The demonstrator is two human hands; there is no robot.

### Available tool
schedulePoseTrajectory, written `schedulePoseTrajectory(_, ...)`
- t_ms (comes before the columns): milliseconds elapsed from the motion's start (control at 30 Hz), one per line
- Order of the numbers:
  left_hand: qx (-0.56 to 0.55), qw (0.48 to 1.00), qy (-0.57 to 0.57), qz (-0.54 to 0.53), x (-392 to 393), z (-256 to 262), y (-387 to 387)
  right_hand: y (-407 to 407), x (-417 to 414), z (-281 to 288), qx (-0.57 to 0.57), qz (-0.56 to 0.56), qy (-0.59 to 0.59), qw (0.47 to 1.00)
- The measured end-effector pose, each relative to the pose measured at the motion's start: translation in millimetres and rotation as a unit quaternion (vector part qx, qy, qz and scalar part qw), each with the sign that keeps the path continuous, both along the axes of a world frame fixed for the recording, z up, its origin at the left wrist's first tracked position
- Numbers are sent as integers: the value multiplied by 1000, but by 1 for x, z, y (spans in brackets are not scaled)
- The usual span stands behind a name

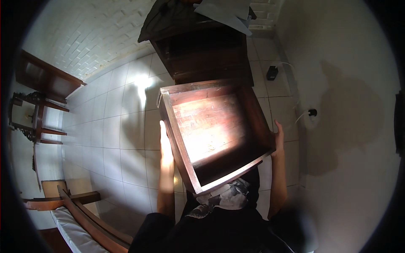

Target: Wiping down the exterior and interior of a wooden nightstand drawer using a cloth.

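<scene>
A dark reddish-brown wooden drawer (208, 123) is held in front of my body, tilted, with its hollow inside facing up. Bright light falls on its bare bottom boards, while the right and near inner sides lie in shadow. My left hand (165, 142) presses flat along its left outer wall. On the opposite side my right hand (278, 139) grips near the right corner, its thumb raised and its other fingers hidden. Just beyond the drawer stands a dark wooden cabinet (205, 68) with an open, shadowed front.
Papers (224, 12) lie on the cabinet's top. A black power adapter (272, 73) rests on the tiled floor (110, 126), its white cable near a plug (312, 112) in the right wall. At lower left is a wooden-framed seat (91, 218) with a pale cushion; a carved wooden table (38, 120) stands farther left.
</scene>
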State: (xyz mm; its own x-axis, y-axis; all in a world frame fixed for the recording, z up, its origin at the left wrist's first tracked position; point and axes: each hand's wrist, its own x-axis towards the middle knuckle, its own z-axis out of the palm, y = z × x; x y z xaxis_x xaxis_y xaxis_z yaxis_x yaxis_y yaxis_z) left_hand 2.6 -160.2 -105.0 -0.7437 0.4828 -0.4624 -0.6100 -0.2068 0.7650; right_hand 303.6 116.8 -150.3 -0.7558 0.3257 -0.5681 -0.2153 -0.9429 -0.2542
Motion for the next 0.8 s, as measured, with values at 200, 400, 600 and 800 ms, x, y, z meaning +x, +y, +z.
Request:
schedulePoseTrajectory(200,-61,990,124,26,-24,-17,13,-17,16,9,270,50,-182,944)
schedulePoseTrajectory(400,-53,994,76,-55,-19,-24,5,-21,23,24,245,15,-146,958)
schedulePoseTrajectory(600,-130,960,247,-25,-10,-40,-6,-21,5,52,336,93,-139,927)
schedulePoseTrajectory(800,20,995,-89,37,-13,-16,-13,-1,-40,81,423,84,-67,900)
